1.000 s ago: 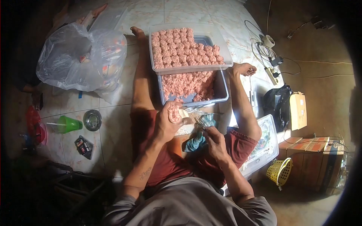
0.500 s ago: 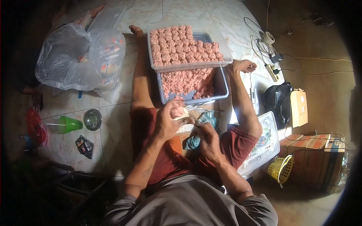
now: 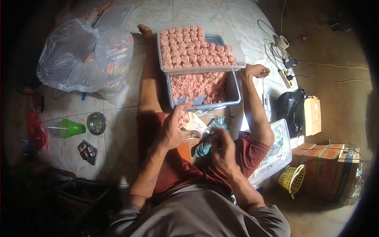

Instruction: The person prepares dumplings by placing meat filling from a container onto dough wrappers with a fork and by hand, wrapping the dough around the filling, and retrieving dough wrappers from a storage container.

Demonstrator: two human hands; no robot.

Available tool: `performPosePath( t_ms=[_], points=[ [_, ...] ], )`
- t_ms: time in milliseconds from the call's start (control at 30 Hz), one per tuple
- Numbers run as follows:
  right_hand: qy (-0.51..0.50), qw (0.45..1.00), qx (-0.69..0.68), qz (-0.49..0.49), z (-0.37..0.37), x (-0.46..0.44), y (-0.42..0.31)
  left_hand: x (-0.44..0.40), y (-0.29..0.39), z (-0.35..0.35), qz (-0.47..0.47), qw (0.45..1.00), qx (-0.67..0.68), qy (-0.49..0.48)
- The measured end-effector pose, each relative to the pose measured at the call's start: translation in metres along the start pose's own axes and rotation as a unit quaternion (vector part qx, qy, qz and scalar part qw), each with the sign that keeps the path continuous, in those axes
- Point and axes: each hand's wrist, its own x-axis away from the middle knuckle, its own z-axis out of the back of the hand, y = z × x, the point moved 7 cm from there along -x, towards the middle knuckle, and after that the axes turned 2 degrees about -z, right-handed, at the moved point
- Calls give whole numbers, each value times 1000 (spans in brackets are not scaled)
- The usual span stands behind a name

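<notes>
Pink minced mixture (image 3: 183, 118) sits in my left hand (image 3: 173, 128), whose fingers curl round it. My right hand (image 3: 224, 148) is blurred by motion, fingers bent, close to the right of the left one; a fork seen between its fingers earlier is too smeared to make out now. Beyond the hands stands a dark blue tub (image 3: 238, 94) with more loose mixture. Across its far part rests a clear tray (image 3: 241, 59) with rows of pink balls. A teal cloth (image 3: 202, 149) and a pale, partly hidden block (image 3: 194, 123) lie by the hands.
On the left are a plastic bag (image 3: 67, 59), a green cup (image 3: 74, 128), a round metal dish (image 3: 96, 123) and a dark packet (image 3: 87, 152). To the right are a clear lidded box (image 3: 276, 152), a yellow basket (image 3: 292, 177), cardboard boxes (image 3: 325, 166) and cables (image 3: 274, 49).
The right hand came up to the left thumb, then moved slightly away to the right. The left hand keeps hold of the mixture. The view shifted slightly.
</notes>
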Motion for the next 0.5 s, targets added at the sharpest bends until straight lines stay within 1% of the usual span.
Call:
performPosePath(
  t_ms=[67, 100, 133, 200, 233, 267, 300, 333, 367, 400, 433, 467, 500],
  points=[
    [10, 1000, 29, 0, 17, -6, -18, 11, -36, -10, 93, 981, -4, -172],
    [-3, 996, 84, 39, 16, -11, -33, 13, -40, -18, 52, 982, -6, -181],
    [-46, 982, 136, 123, 8, -15, -39, 10, -37, -20, 51, 982, -4, -180],
    [-125, 982, 127, 59, 5, -16, -32, 6, -26, -24, -28, 967, -145, -207],
    [-124, 982, 128, 64, 5, -20, -40, 1, -10, -22, -44, 974, -120, -188],
    [-105, 986, 123, 42, 9, -23, -47, 1, -16, -25, -45, 974, -121, -186],
    [-86, 989, 118, 13, 12, -20, -48, 5, -29, -27, -21, 978, -125, -165],
    [-87, 989, 118, 10, 13, -18, -45, 4, -29, -26, 2, 981, -129, -143],
    [-96, 987, 126, 22, 12, -19, -41, 2, -32, -27, 45, 976, -118, -175],
    [-104, 985, 135, 37, 10, -22, -41, 0, -28, -20, 42, 976, -119, -175],
    [-57, 996, 73, 14, 18, -21, -43, -2, -21, -16, 61, 973, -40, -218],
    [-26, 990, 127, 48, 25, -21, -48, -1, -21, -18, 78, 965, -16, -250],
    [-61, 990, 117, 43, 17, -22, -41, 1, -21, -19, 96, 955, 8, -280]
  ],
)
